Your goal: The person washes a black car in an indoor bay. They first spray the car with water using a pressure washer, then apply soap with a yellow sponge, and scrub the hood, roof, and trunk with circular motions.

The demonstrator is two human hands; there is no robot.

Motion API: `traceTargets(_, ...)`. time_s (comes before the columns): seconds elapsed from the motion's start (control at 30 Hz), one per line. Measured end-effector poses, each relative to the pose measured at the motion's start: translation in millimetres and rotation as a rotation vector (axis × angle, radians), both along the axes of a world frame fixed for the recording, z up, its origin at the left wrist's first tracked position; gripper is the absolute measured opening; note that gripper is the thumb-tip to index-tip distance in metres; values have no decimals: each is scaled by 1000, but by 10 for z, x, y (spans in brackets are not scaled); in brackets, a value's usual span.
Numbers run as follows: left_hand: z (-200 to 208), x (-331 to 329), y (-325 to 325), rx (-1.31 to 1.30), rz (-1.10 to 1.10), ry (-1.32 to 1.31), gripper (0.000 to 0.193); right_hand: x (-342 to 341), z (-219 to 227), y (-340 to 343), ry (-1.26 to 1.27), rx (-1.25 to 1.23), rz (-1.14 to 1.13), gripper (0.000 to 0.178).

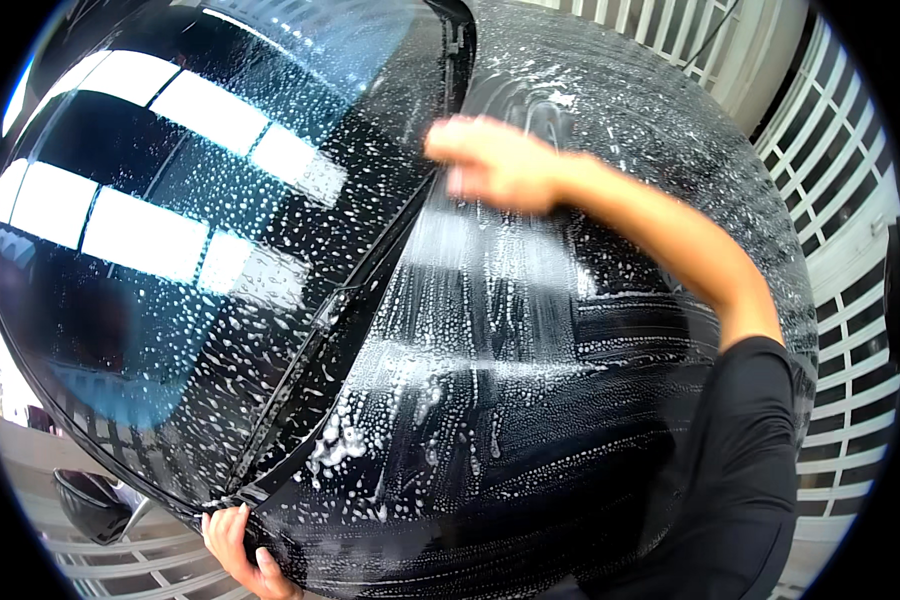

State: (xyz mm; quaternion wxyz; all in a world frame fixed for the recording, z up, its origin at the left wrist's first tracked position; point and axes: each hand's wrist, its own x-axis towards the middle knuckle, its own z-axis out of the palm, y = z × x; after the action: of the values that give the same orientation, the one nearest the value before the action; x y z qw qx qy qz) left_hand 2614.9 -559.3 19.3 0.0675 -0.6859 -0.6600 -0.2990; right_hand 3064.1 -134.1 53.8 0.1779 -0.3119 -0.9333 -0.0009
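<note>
Plainly, the middle and right of the view are filled by a car's black hood [490,430], which is streaked with suds and beaded with drops; a thicker clump of foam [338,442] is gathered on it beside the windshield's base. Over the hood, near its windshield edge, the right hand [495,165] is held out at the end of a bent arm; it is blurred, so whether its fingers are spread, closed or wrapped around something cannot be told, nor whether the hood is touched. The left hand [238,550] is rested at the lower corner of the windshield [160,330], its fingers laid loosely over the edge and its thumb set apart. The glass is spotted with foam and crossed by bright reflections. Beyond the left hand, a dark side mirror [90,505] is seen, and the car is bordered on the right by white latticework [845,365].
</note>
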Motion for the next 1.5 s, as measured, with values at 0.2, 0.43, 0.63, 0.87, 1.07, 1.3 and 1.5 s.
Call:
traceTargets(0.2, -88, -94, -103, -36, 64, -9, 63, -66, 347, -771, -196, -181, -58, 67)
traceTargets(0.43, -47, -3, 14, 17, -6, -9, 62, 426, 183, -643, -189, -144, -313, 70)
traceTargets(0.63, -180, -108, 0, -10, 20, 0, 56, 1034, -208, -909, -29, 161, -264, 62)
traceTargets(0.87, -80, -109, -96, -28, 18, 31, 48, 314, 76, -1468, -72, -70, -84, 76)
traceTargets(1.07, -158, -58, 80, 31, -30, -18, 53, 1348, 277, -743, 41, -91, -545, 48)
traceTargets(1.3, -129, -121, -8, 22, 11, 24, 51, -2, -133, -2037, 54, 9, 134, 68)
traceTargets(1.5, -156, 4, 141, 70, -69, -25, 49, 2753, -501, -1884, 61, 371, -1065, 51)
